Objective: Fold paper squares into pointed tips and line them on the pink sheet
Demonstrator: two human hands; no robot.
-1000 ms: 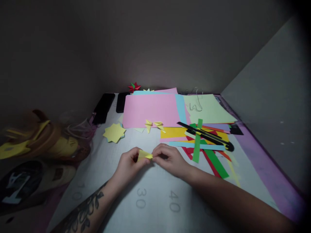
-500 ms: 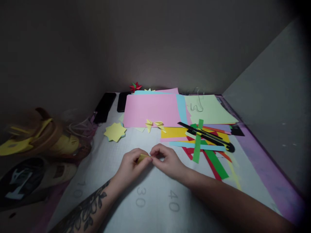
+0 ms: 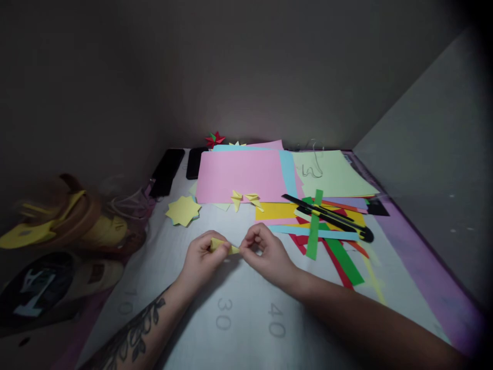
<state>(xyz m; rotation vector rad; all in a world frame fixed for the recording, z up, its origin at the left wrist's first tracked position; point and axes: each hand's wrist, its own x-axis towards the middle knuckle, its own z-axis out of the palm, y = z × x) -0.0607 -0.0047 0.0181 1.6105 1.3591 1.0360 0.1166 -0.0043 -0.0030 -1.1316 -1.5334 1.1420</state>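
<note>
My left hand (image 3: 206, 255) pinches a small folded piece of yellow paper (image 3: 233, 250) between thumb and fingers. The paper's pointed right end reaches the fingertips of my right hand (image 3: 265, 254), which are closed in a pinch on its tip. Both hands are just above the white mat. Beyond them, two small folded yellow paper pieces (image 3: 236, 199) lie at the front edge of a pink sheet (image 3: 241, 174). To the left of these rests a yellow eight-pointed paper star (image 3: 183, 210).
Right of my hands lie coloured paper strips (image 3: 314, 231) with a black and yellow box cutter (image 3: 342, 222) on top. Pale green sheets (image 3: 335, 172) lie behind. Dark phones (image 3: 168, 167) and a red paper star (image 3: 214, 139) are at the back. A cap (image 3: 38, 288) sits at left.
My left hand has shifted slightly left, and more of the yellow paper shows between my hands. My right hand's upper fingers have lifted a little.
</note>
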